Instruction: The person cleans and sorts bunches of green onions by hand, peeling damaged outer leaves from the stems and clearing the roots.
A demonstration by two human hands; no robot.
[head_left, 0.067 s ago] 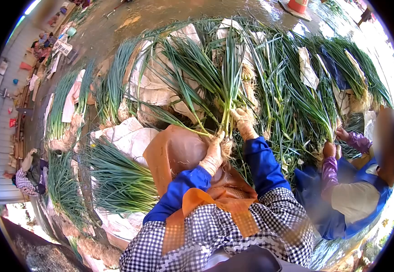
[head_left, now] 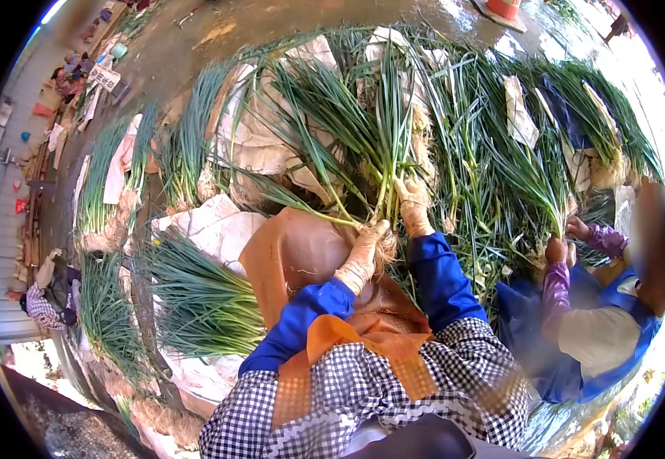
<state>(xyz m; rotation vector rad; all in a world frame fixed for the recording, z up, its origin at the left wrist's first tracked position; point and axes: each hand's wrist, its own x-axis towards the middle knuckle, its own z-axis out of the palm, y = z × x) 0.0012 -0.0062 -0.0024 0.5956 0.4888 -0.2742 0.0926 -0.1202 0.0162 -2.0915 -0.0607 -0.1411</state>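
Green scallions [head_left: 387, 157] are held low on their stalks, near the roots, by the closed fingers of the left hand [head_left: 365, 249], their leaves fanning away from the wearer. Curled against the same stalks, a little higher up, is the right hand [head_left: 414, 203]; whether its fingers grip or only touch, I cannot tell. Blue oversleeves [head_left: 447, 279] cover both forearms, and an orange apron [head_left: 267, 256] drapes over the lap just below the left hand. To the left, a thick scallion bundle [head_left: 202, 298] lies beside a crumpled pale sheet [head_left: 210, 222]; to the right spread loose scallions [head_left: 462, 183]. Farther right, a co-worker [head_left: 600, 336] holds another scallion bunch [head_left: 539, 183], and a traffic cone [head_left: 504, 9] stands at the far edge.
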